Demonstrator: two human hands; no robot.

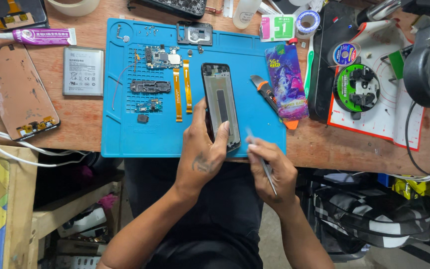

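On blue mat [125,139]: one phone frame [220,104] in left hand [202,154], perhaps tweezers [262,162] in right hand [274,172], two orange ribbon cables [177,94].

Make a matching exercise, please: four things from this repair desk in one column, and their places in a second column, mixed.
Things:
1. phone frame
2. tweezers
3. battery
4. purple glue tube

Places:
A. in the right hand
B. on bare wood, left of the blue mat
C. held by the left hand
D. far left, above the battery

Pairs: 1-C, 2-A, 3-B, 4-D
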